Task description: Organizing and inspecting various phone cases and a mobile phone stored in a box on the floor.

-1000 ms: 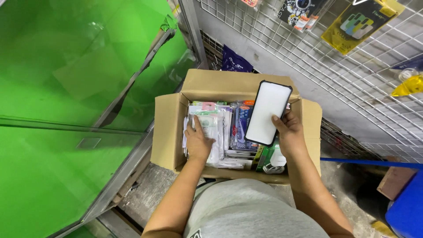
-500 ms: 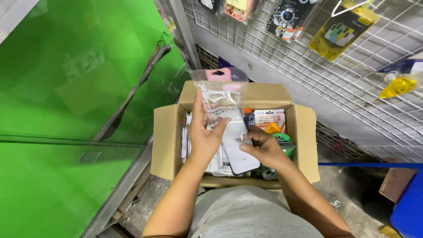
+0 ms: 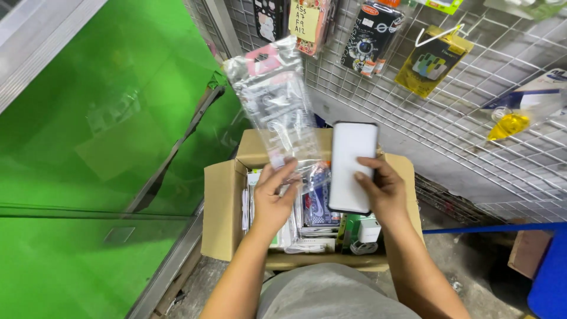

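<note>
My left hand [image 3: 275, 199] grips the lower end of a clear plastic bag [image 3: 273, 103] with a phone case inside, held up over the cardboard box [image 3: 223, 212]. My right hand [image 3: 383, 192] holds a white phone case with a black rim [image 3: 352, 166] upright beside the bag. The open box below both hands is packed with several small packets, a blue patterned one [image 3: 319, 204] and a white charger [image 3: 369, 229].
A wire grid wall [image 3: 449, 118] at the right carries hanging phone cases and a yellow packet [image 3: 428, 65]. A green glass panel [image 3: 88, 136] fills the left. A blue bin [image 3: 549, 277] and a small carton sit at the lower right.
My left hand has lifted the clear bag higher out of the box. My right hand came up from the box with the white case again.
</note>
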